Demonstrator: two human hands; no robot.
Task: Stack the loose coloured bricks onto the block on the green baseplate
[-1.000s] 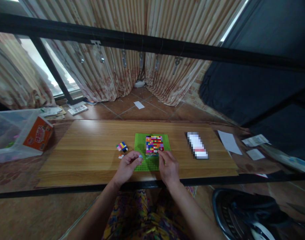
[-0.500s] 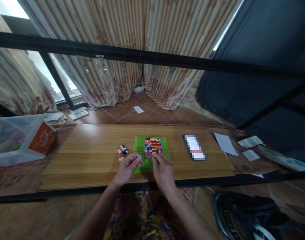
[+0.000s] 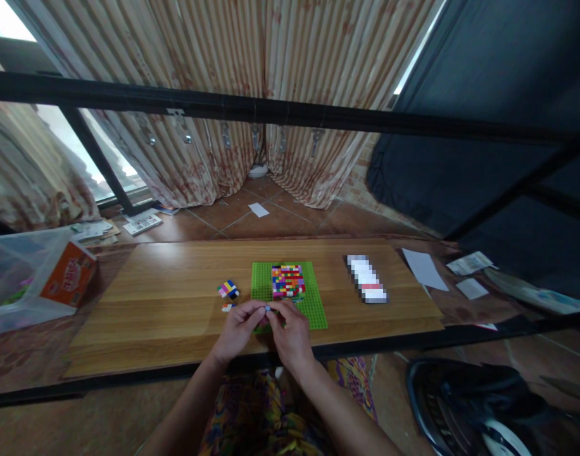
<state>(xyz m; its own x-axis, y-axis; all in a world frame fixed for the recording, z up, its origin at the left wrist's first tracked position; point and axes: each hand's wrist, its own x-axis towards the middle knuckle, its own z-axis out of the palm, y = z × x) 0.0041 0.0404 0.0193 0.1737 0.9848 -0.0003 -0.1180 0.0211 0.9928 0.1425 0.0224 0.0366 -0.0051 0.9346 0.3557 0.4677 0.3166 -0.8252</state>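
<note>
A green studded baseplate lies on the table, with a block of many-coloured toy bricks built on its upper middle. Over the plate's near left part, my left hand pinches a small light-blue brick. My right hand meets it there, thumb and forefinger closed on the same brick. To the left of the plate sits a small cluster of coloured bricks. A few white and orange bricks lie just below that cluster, close to my left fingers.
A phone with a blurred screen lies on the wooden table, right of the plate. Beyond the right edge are paper sheets. A clear plastic bin with an orange label stands at the left. A dark rail crosses ahead.
My right hand has left the brick block and come left and nearer, joining my left hand at the light-blue brick. The view has shifted slightly.
</note>
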